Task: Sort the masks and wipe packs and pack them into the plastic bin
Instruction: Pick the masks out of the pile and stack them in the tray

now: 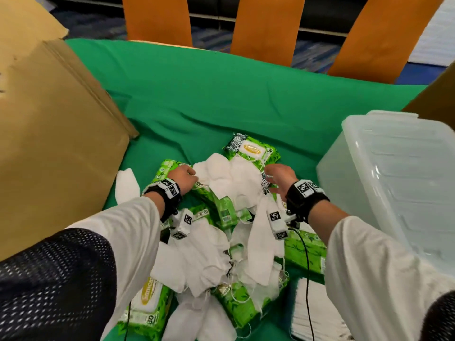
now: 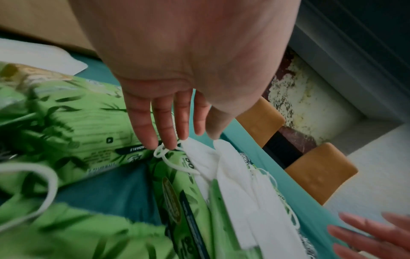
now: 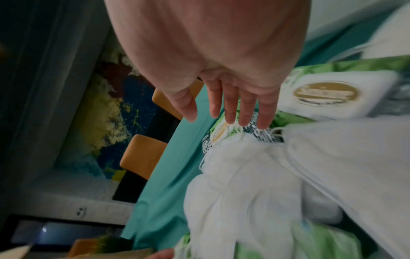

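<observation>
Though both hands are down in the heap, neither has taken anything: the left hand (image 1: pixel 184 177) has its fingers (image 2: pixel 165 126) straight, tips touching an ear loop (image 2: pixel 163 152) at the edge of a white mask (image 1: pixel 225 178), and the right hand (image 1: pixel 279 177) is spread just above the pile, its grip wide and empty.

Masks and green wipe packs (image 1: pixel 218 210) lie jumbled together toward the near edge of the bench (image 1: pixel 221 94), with the plastic bin (image 1: pixel 394 173) standing at the right edge, its inside hidden from here.

Masks look feather-light, limp and prone to tangle by their loops, so I would judge it best to pinch several flat by the folded body rather than by a loop. Packs should be heavier, squashy and slick in their film; gripping across the short sides seems safest, away from the flip lid (image 1: pixel 251 148).

Each pack shows a gold oval logo, too blurred to read, a large "80", and part of "100%" in a dark band.
</observation>
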`<move>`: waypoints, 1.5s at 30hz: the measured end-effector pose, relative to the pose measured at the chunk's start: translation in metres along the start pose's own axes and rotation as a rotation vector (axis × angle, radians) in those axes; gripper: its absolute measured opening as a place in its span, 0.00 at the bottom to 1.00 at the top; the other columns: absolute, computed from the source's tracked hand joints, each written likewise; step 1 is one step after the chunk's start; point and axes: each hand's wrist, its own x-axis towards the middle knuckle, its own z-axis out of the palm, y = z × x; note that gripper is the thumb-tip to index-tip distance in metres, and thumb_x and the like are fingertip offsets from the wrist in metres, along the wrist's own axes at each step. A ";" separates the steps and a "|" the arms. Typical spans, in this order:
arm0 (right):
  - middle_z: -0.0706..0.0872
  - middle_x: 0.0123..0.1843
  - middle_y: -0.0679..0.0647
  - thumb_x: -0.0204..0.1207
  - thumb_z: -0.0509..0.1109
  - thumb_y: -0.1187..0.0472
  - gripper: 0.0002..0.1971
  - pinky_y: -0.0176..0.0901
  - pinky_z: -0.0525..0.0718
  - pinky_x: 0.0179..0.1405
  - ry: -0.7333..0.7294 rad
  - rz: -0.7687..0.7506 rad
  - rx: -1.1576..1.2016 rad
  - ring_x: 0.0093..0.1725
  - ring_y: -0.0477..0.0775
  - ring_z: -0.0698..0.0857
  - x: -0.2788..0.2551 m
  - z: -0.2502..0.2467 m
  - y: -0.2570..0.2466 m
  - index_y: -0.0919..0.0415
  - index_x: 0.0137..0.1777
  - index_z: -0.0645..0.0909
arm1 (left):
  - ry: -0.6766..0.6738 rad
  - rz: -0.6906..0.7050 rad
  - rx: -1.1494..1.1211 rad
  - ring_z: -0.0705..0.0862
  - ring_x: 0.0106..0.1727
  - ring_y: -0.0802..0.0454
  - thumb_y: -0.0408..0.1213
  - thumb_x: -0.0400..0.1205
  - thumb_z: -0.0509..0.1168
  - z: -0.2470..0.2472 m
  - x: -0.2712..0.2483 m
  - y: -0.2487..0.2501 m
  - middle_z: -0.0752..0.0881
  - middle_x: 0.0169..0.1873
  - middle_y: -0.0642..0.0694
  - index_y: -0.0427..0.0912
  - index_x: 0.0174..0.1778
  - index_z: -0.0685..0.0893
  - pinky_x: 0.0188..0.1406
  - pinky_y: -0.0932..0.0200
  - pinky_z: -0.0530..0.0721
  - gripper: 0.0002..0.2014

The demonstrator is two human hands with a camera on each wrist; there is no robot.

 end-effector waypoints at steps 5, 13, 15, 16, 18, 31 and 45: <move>0.81 0.76 0.67 0.87 0.66 0.62 0.20 0.50 0.75 0.74 -0.001 -0.006 -0.140 0.75 0.66 0.79 0.036 0.024 -0.026 0.70 0.75 0.79 | -0.050 0.044 0.061 0.85 0.66 0.39 0.30 0.82 0.64 0.002 0.047 0.002 0.87 0.67 0.41 0.44 0.71 0.83 0.61 0.61 0.79 0.20; 0.88 0.67 0.64 0.78 0.71 0.69 0.17 0.49 0.83 0.65 0.070 -0.163 -0.633 0.67 0.66 0.85 0.078 0.044 0.007 0.68 0.67 0.87 | -0.169 0.118 0.246 0.78 0.76 0.35 0.50 0.78 0.74 0.028 0.068 0.010 0.77 0.78 0.35 0.50 0.89 0.57 0.74 0.51 0.78 0.46; 0.90 0.63 0.58 0.77 0.71 0.68 0.16 0.43 0.84 0.61 0.062 -0.182 -0.689 0.65 0.62 0.87 0.076 0.045 0.015 0.61 0.63 0.89 | -0.210 0.114 0.256 0.79 0.76 0.35 0.56 0.70 0.80 0.022 0.072 0.009 0.77 0.78 0.36 0.52 0.89 0.55 0.74 0.48 0.79 0.56; 0.90 0.59 0.56 0.76 0.72 0.67 0.14 0.40 0.83 0.56 0.029 -0.162 -0.700 0.63 0.60 0.88 0.073 0.045 0.019 0.57 0.60 0.90 | -0.250 0.116 0.267 0.78 0.76 0.35 0.57 0.66 0.82 0.018 0.071 0.009 0.77 0.79 0.36 0.53 0.90 0.54 0.74 0.48 0.79 0.60; 0.89 0.53 0.51 0.73 0.76 0.64 0.10 0.37 0.80 0.50 -0.023 -0.140 -0.720 0.58 0.58 0.89 0.069 0.049 0.027 0.50 0.51 0.87 | -0.328 0.146 0.313 0.79 0.76 0.37 0.55 0.64 0.86 0.013 0.065 0.010 0.77 0.79 0.38 0.50 0.89 0.59 0.74 0.50 0.79 0.60; 0.84 0.32 0.51 0.68 0.83 0.73 0.14 0.35 0.79 0.30 -0.169 -0.295 -0.077 0.29 0.45 0.81 -0.033 0.012 0.019 0.62 0.42 0.81 | -0.131 0.031 -0.206 0.90 0.36 0.61 0.48 0.75 0.81 -0.031 -0.086 -0.036 0.92 0.33 0.55 0.47 0.41 0.92 0.29 0.71 0.79 0.10; 0.84 0.51 0.60 0.83 0.72 0.65 0.09 0.57 0.90 0.40 0.121 -0.247 0.508 0.48 0.60 0.84 -0.113 -0.042 -0.009 0.54 0.43 0.76 | 0.128 0.213 -0.677 0.89 0.58 0.54 0.27 0.83 0.70 -0.054 -0.199 -0.008 0.90 0.56 0.57 0.59 0.63 0.83 0.57 0.43 0.86 0.20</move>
